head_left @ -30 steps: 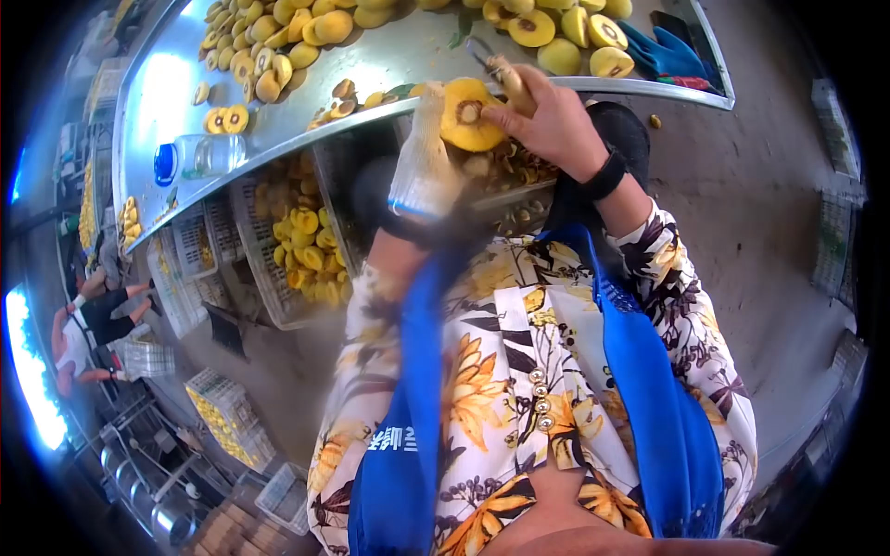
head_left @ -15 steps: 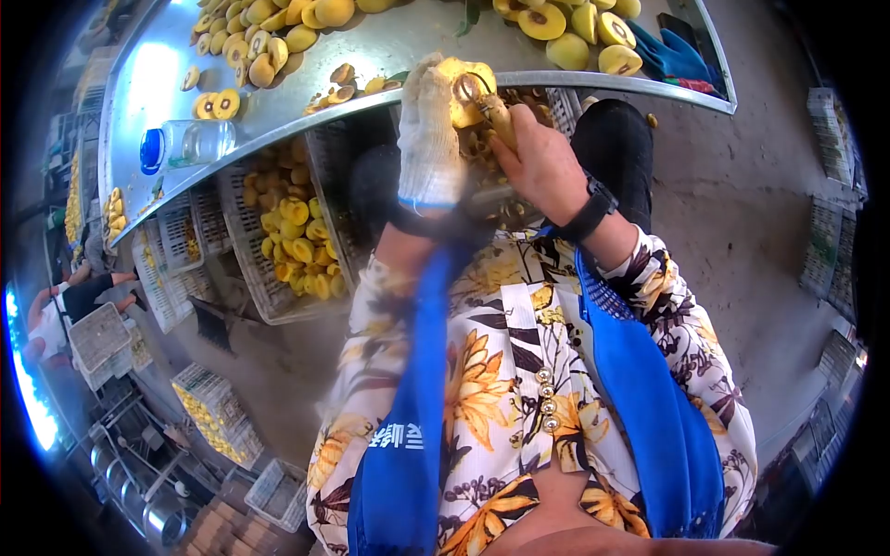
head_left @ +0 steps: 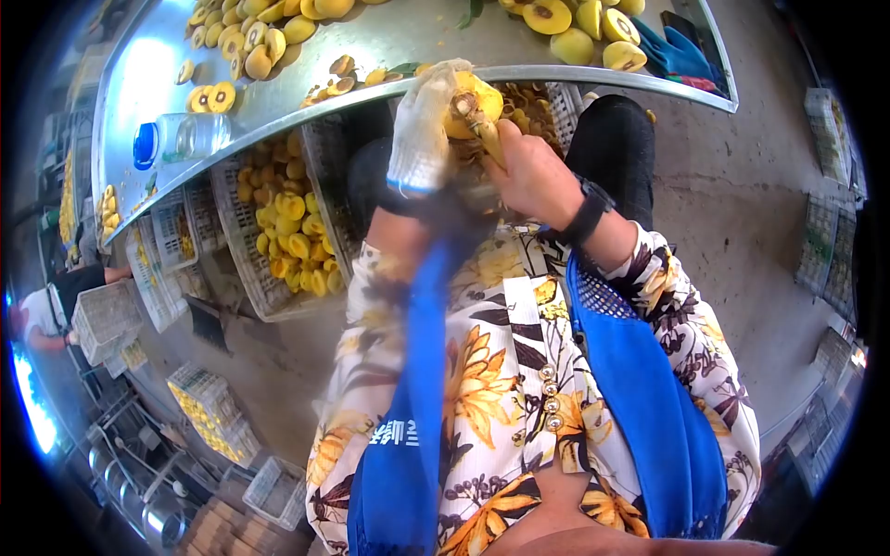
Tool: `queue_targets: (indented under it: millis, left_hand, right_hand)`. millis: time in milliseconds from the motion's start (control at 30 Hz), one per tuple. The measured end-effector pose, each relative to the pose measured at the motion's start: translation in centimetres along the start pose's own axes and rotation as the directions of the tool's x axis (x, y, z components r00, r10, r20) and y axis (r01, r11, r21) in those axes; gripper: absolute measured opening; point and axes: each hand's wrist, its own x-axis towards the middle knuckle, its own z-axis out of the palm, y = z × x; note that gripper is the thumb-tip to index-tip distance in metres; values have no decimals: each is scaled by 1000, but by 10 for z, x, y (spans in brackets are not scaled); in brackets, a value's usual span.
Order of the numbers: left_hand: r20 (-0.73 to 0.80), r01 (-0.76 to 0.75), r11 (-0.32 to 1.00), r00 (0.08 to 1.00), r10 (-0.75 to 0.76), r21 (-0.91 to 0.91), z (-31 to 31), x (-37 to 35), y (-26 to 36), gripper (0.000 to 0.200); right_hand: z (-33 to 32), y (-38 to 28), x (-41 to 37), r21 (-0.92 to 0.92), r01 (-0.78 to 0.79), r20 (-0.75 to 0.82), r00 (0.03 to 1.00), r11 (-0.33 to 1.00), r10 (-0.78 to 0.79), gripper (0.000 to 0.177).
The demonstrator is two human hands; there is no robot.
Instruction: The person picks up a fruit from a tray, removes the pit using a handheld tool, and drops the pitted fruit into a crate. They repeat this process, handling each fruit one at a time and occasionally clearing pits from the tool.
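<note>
My left hand (head_left: 425,130), in a white knitted glove, is closed round a yellow peach half (head_left: 486,94) at the near edge of the metal table. In my bare right hand (head_left: 540,178) is a pitting tool (head_left: 488,136) with a light handle, its working end pressed at the peach's middle, where a brown stone shows. Most of the tool's loop is hidden in the fruit. Below both hands lie peach scraps (head_left: 530,111), partly covered by my hands.
Halved peaches (head_left: 250,37) heap on the metal table (head_left: 408,42), with a blue-capped jar (head_left: 190,137) and a blue glove (head_left: 669,56). A crate of pitted peach halves (head_left: 301,232) stands below left. Farther left, a person (head_left: 51,310) bends by a white crate (head_left: 104,315).
The tool's metal loop, visible over the peach before, has turned and sunk into its middle. Both hands shifted slightly. At the far left, the person and the white crate have moved a little.
</note>
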Motion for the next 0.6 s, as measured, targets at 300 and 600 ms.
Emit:
queue_targets:
  millis: [300, 600]
  left_hand:
    - [-337, -240, 970, 910, 241, 43, 29, -23, 13, 34]
    - [-353, 36, 980, 930, -104, -195, 8, 2, 6, 26]
  right_hand:
    - [16, -8, 6, 221, -129, 76, 990, 967, 114, 23]
    - [25, -7, 3, 156, -124, 91, 990, 980, 111, 25]
